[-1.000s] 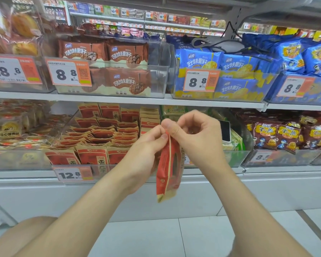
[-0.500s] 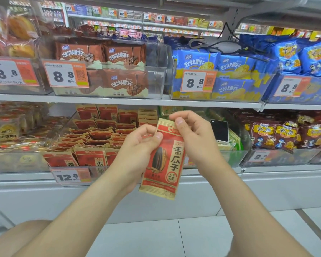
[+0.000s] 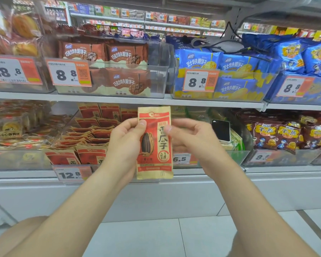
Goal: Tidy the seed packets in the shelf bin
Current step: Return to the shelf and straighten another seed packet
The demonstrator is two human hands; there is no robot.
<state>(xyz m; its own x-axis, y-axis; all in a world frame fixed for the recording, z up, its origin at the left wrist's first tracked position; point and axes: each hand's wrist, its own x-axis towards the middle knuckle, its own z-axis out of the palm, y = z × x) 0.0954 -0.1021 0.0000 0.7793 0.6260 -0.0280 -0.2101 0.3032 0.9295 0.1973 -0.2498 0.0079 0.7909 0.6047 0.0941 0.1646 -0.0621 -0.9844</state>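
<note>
A red and gold seed packet (image 3: 155,143) with a sunflower seed printed on it is held upright, front toward me, before the lower shelf. My left hand (image 3: 125,143) grips its left edge with the thumb on the front. My right hand (image 3: 190,138), blurred, pinches the upper right edge with its thumb. Behind my hands, a clear shelf bin (image 3: 67,125) holds several matching seed packets (image 3: 93,134). Some stand at the back and front; others lie flat and jumbled in the middle.
A 12.8 price tag (image 3: 71,174) hangs on the bin's front. A phone (image 3: 220,130) leans in the neighbouring bin of green packets to the right. Biscuit bins fill the shelf above (image 3: 119,98). Tiled floor lies below.
The packet has turned from edge-on to facing me and has risen slightly. My hands have shifted from pinching its top to holding its sides.
</note>
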